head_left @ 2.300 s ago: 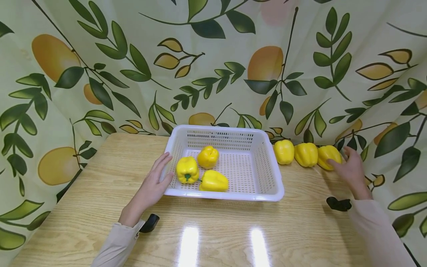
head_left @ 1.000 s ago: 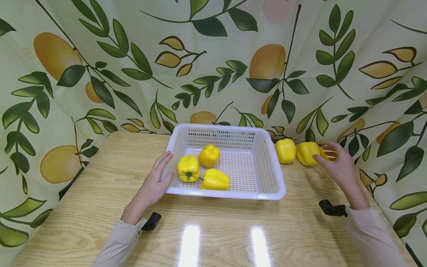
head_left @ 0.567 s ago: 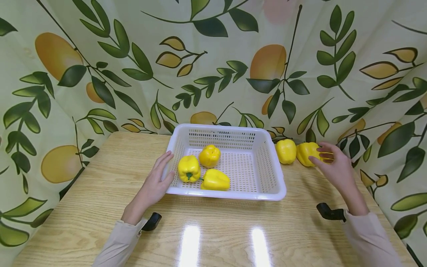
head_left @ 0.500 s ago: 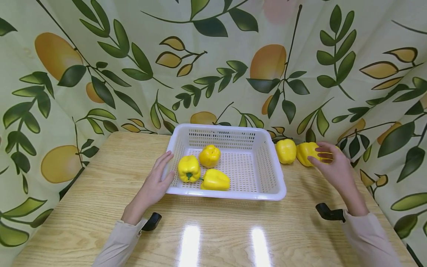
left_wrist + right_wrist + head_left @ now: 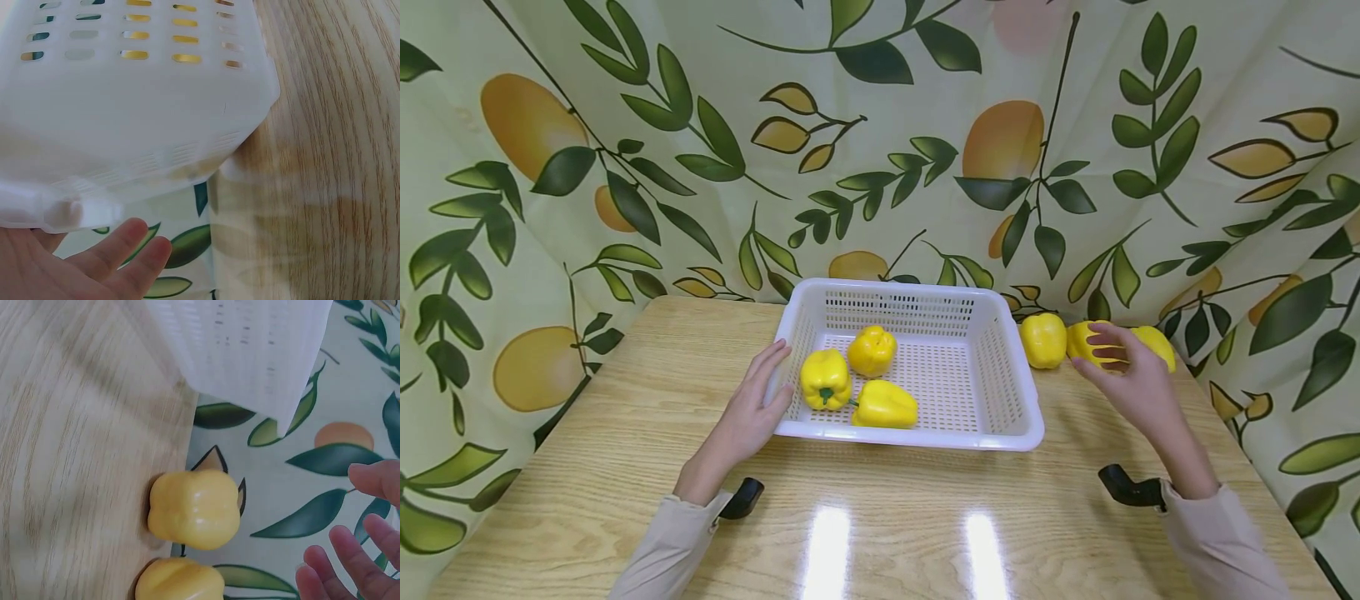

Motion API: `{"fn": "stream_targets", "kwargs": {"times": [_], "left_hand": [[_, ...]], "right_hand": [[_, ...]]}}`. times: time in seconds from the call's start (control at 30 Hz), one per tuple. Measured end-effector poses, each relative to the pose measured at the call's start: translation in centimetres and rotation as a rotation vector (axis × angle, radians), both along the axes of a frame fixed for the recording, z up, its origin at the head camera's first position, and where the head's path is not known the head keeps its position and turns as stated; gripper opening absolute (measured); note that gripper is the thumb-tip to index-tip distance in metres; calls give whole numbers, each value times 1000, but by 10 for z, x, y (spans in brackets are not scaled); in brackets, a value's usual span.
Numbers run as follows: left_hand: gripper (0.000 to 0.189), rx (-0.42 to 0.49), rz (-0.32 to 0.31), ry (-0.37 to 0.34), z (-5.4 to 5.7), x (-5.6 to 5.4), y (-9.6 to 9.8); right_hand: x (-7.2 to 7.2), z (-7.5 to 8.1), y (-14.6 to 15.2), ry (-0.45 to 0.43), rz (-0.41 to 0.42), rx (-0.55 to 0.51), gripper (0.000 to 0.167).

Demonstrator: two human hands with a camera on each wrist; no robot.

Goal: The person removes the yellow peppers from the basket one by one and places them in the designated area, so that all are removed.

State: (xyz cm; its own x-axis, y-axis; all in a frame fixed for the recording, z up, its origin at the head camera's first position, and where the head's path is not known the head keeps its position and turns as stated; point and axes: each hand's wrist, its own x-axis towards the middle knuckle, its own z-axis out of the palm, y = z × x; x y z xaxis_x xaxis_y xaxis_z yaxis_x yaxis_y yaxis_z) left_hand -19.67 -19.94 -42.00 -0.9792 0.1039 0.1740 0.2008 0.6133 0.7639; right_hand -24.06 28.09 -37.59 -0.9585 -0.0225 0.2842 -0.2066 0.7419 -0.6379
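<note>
My left hand [image 5: 739,421] rests against the left rim of a white perforated plastic basket [image 5: 917,442]. In the left wrist view, that hand's fingers [image 5: 128,240] extend relaxed beside the basket's outer wall [image 5: 125,106]. Three yellow bell peppers lie inside: one at the back [image 5: 872,351], one at the left with its green stem showing [image 5: 825,379], one on its side in front [image 5: 885,404]. My right hand [image 5: 1138,387] hovers by the middle outside pepper [image 5: 1082,346], partly covering it, its bent fingers apart and holding nothing. Another outside pepper [image 5: 1156,343] sits behind that hand.
A third outside pepper [image 5: 1043,340] stands beside the basket's right wall. The wooden table [image 5: 910,517] meets a leaf-patterned curtain [image 5: 880,192] at its back edge. A black wrist mount [image 5: 1131,487] sticks out from the right sleeve.
My right hand has moved left from the far-right pepper to the middle one, uncovering the far-right pepper again. My left hand and the basket have stayed put.
</note>
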Motion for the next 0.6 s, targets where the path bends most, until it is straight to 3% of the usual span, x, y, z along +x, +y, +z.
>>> {"fn": "stream_targets", "kwargs": {"times": [0.6], "left_hand": [[57, 1, 3, -13, -1, -1, 1]], "right_hand": [[12, 7, -29, 30, 114, 4, 55]]}}
